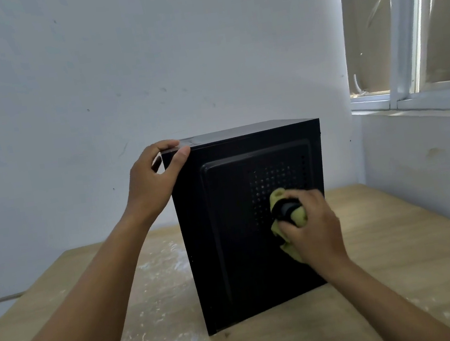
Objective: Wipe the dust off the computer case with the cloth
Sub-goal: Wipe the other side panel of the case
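Both bare arms reach forward. The left hand (155, 180) hooks its fingers over the computer case (239, 255) corner, thumb in front; the right hand (311, 230) curls its fingers round the cloth (299, 216).

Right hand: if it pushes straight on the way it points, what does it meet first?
The case side panel, by the vent holes. The cloth in the right hand seems pressed against it, though depth is unclear.
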